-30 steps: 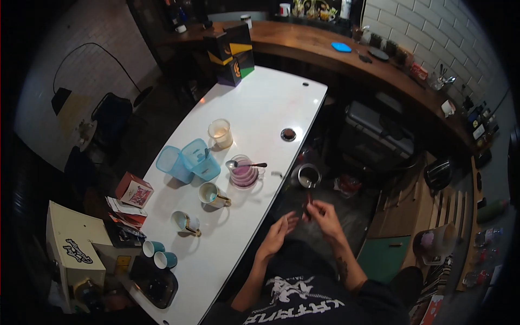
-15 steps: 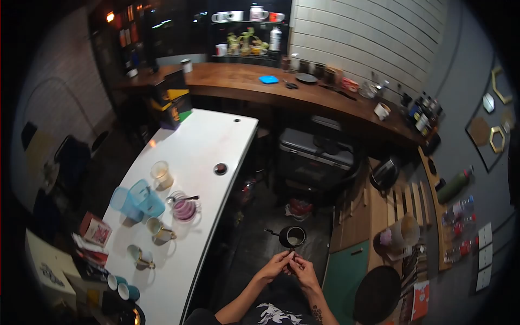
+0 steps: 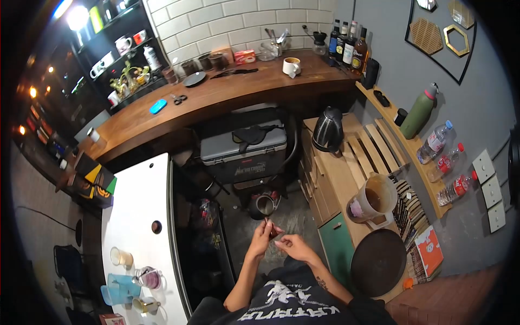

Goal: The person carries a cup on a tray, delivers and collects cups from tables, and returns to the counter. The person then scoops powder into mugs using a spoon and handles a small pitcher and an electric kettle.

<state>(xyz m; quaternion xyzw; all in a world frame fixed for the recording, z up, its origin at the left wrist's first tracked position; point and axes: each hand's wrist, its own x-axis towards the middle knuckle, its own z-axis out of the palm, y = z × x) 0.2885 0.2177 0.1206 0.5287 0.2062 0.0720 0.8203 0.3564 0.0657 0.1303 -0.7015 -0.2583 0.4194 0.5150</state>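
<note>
My left hand (image 3: 262, 238) is closed, with a small dark round pot (image 3: 264, 206) extending just beyond its fingertips; its grip seems to be on the pot's narrow handle. The pot's open top faces up, but its contents are unclear. A brownish bit shows at the left fingers, too small to name. My right hand (image 3: 297, 248) is close by on the right, with its fingers curled and pinched toward the left hand. What those fingers hold, if anything, is hidden. Both hands are over the floor, in front of my dark printed shirt (image 3: 292, 303).
A white table (image 3: 138, 197) with cups and blue pitchers is on the left. A grey cooler (image 3: 244, 143) stands under the wooden counter (image 3: 233, 89). On the right, a wooden cabinet holds a black kettle (image 3: 328, 130), a plastic jug (image 3: 371, 200) and a round dark tray (image 3: 379, 264).
My view has swung right, bringing in more of the right wall and counter. The hands have parted slightly, the right one drawing away from the left. The pot has moved with the hands.
</note>
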